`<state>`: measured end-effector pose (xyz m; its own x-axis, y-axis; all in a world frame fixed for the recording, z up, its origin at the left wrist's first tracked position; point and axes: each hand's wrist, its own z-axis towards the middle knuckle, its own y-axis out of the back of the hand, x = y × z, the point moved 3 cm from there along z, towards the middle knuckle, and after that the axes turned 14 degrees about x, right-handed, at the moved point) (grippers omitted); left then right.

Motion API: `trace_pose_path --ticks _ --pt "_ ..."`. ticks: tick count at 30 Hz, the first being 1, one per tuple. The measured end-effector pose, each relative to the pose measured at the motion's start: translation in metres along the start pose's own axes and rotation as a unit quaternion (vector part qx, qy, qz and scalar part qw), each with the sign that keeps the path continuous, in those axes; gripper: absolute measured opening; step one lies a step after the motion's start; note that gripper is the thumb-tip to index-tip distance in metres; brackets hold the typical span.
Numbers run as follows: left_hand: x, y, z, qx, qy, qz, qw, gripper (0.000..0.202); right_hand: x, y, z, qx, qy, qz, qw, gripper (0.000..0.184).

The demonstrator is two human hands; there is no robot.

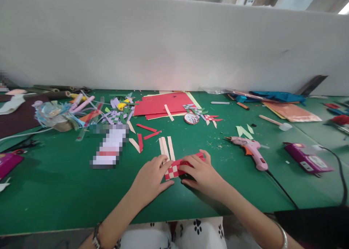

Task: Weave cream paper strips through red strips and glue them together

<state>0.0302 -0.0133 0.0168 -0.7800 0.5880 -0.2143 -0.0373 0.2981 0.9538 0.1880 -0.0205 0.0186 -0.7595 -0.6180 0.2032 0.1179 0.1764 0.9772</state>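
Observation:
A small checkered weave of red and cream paper strips (pixel 171 173) lies on the green table near its front edge. Its loose cream strips (pixel 164 147) point away from me, and red strip ends run to the right under my fingers. My left hand (pixel 151 176) grips the left side of the weave, with the thumb at the near edge and the fingertips on top. The red strips on the right are held by my right hand (pixel 203 174), whose curled fingers partly hide them. Beyond the hands lie loose red strips (pixel 152 135) and a folded red and cream piece (pixel 140 143).
On the right rest a pink glue gun (pixel 252 150) with its cord, a purple box (pixel 308 158) and a white-headed mallet (pixel 285 127). Red sheets (pixel 163 105), a small round tin (pixel 191 118) and a pile of purple and green strips (pixel 120 110) sit farther back, before a grey partition (pixel 174 41).

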Motion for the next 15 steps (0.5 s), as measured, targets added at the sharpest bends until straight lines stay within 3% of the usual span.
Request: trace_pose_path --ticks 6,15 --pt "0.001 0.0 0.008 0.004 -0.046 -0.013 0.999 0.052 0.002 -0.005 -0.002 -0.043 -0.033 0.0 0.999 0.012" --pt "0.001 -0.003 0.014 0.005 -0.037 -0.011 0.999 0.042 0.004 -0.01 0.004 -0.044 -0.063 -0.005 0.997 0.01"
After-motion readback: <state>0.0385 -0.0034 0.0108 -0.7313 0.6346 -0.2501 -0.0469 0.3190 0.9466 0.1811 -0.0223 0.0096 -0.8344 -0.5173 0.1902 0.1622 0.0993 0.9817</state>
